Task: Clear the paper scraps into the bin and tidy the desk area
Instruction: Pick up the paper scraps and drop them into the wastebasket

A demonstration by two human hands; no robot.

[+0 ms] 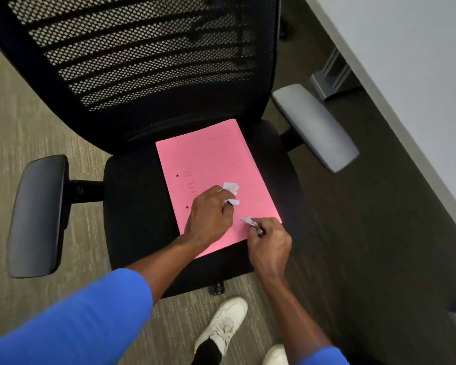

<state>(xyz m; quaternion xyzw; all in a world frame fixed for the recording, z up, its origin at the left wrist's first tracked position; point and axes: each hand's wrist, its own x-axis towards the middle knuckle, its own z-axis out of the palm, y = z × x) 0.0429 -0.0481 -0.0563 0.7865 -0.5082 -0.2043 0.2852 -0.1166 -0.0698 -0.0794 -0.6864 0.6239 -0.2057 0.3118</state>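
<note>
A pink folder (211,164) lies flat on the black seat of an office chair (132,206). White paper scraps (231,187) sit on the folder's lower half. My left hand (208,219) rests on the folder with its fingers closed around some of those scraps. My right hand (270,246) is at the folder's lower right corner and pinches another crumpled scrap (249,221) between its fingertips. No bin is in view.
The chair has a black mesh back (142,54), a dark left armrest (37,214) and a grey right armrest (313,125). A white desk top (419,75) runs along the right. My white shoes (224,325) stand on the carpet below the seat.
</note>
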